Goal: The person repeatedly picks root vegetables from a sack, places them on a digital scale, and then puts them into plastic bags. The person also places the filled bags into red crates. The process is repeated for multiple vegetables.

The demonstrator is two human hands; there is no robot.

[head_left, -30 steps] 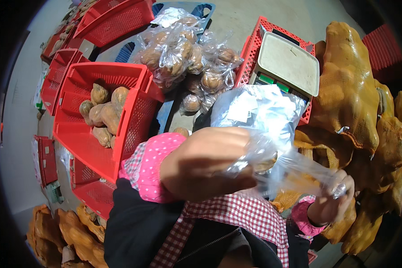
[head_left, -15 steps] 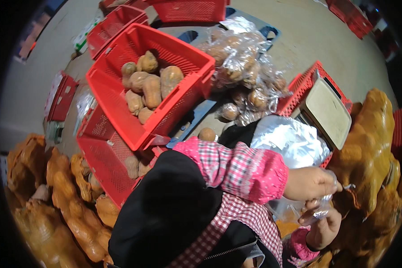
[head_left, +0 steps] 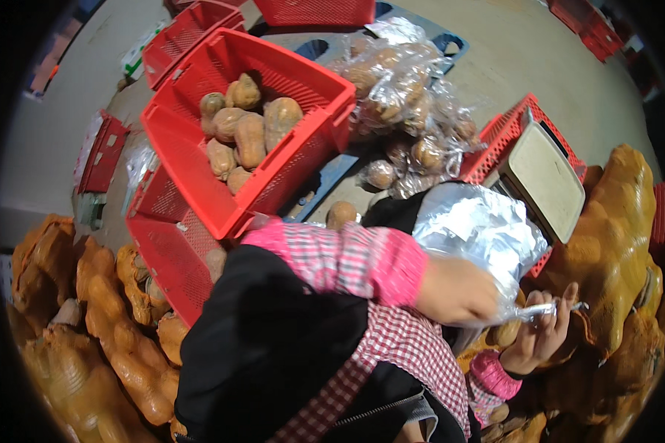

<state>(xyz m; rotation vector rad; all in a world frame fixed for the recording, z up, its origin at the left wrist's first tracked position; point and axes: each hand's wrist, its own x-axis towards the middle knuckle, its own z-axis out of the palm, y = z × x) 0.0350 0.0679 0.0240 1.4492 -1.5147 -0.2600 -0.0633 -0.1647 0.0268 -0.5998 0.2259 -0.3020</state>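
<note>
My left hand (head_left: 462, 289), at the end of a pink checked sleeve, is closed on the gathered mouth of a clear plastic bag (head_left: 488, 314). From it the bag's twisted neck runs right to my right hand (head_left: 541, 334), crossing its fingers. That hand seems to hold the neck between its fingers, some of them stretched upward. What lies in the bag is mostly hidden by my left hand and sleeve. Just beyond my hands lies a shiny pile of clear plastic bags (head_left: 473, 225).
Squashes fill part of a tilted red crate (head_left: 329, 140), above another red crate (head_left: 177, 255). Bagged squashes (head_left: 391, 88) lie on a blue pallet (head_left: 314, 188). A beige-topped box (head_left: 545, 181) leans by a red basket (head_left: 495, 136). Large orange pumpkins are heaped left (head_left: 118, 325) and right (head_left: 606, 244).
My left hand has moved left and toward me, away from my right hand. The twisted bag neck now stretches between them. My right hand's fingers have straightened upward.
</note>
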